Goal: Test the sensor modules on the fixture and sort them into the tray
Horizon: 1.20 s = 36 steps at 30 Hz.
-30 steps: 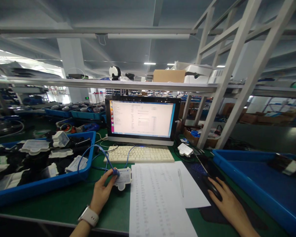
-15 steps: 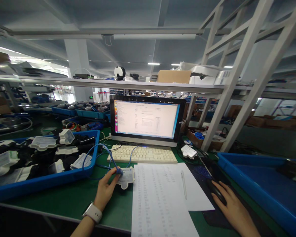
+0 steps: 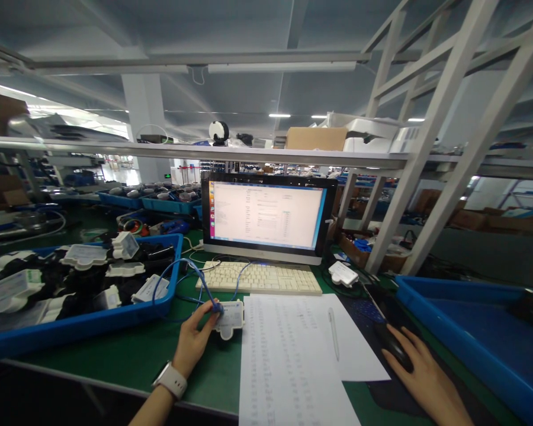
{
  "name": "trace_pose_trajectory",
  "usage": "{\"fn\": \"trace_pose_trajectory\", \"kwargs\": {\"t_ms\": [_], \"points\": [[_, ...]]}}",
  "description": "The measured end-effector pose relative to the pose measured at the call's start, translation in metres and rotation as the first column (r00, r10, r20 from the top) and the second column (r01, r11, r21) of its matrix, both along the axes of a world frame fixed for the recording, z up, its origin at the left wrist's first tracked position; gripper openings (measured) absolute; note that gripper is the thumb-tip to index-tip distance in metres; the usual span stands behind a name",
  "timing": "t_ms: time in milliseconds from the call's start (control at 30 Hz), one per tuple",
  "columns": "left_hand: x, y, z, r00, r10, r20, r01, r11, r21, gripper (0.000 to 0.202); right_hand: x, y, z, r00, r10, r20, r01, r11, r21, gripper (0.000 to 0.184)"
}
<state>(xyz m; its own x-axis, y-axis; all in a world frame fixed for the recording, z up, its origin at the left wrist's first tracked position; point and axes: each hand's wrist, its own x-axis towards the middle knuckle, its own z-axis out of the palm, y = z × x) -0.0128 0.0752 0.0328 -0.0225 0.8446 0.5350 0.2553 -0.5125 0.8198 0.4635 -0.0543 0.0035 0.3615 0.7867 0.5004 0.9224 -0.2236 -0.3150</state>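
My left hand [image 3: 192, 344] pinches the end of a blue cable [image 3: 208, 291] against a white plastic-cased module [image 3: 230, 323] with a printed label. The fingers hide where cable and case meet, so I cannot tell if it is plugged in. Past the module's right edge lies a printed paper sheet [image 3: 288, 355]. My right hand [image 3: 429, 373] is closed over a black computer mouse [image 3: 395, 348] on a dark mouse pad [image 3: 384, 390]. Behind the papers sits a cream keyboard [image 3: 262, 278], and beyond it a lit monitor [image 3: 266, 219] shows a form-like window.
At left a blue tray [image 3: 115, 322] holds several white-cased modules and black parts. Another blue tray [image 3: 484, 361] stands at right. A pen [image 3: 333, 334] lies on the paper. One white module [image 3: 343, 274] is right of the keyboard. A shelf [image 3: 266, 155] crosses above the monitor.
The whole view has shifted slightly. Both hands keep their places on the cable with the module and on the mouse. A small green mark now shows at the right of the screen's window.
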Motion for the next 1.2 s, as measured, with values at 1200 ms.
{"fn": "trace_pose_trajectory", "kwargs": {"t_ms": [1200], "points": [[0.002, -0.001, 0.0, 1.0, 0.0, 0.005, 0.0, 1.0, 0.008, 0.03, 0.013, 0.011, -0.014, 0.996, 0.039, 0.079, -0.04, 0.999, 0.018, 0.057]]}}
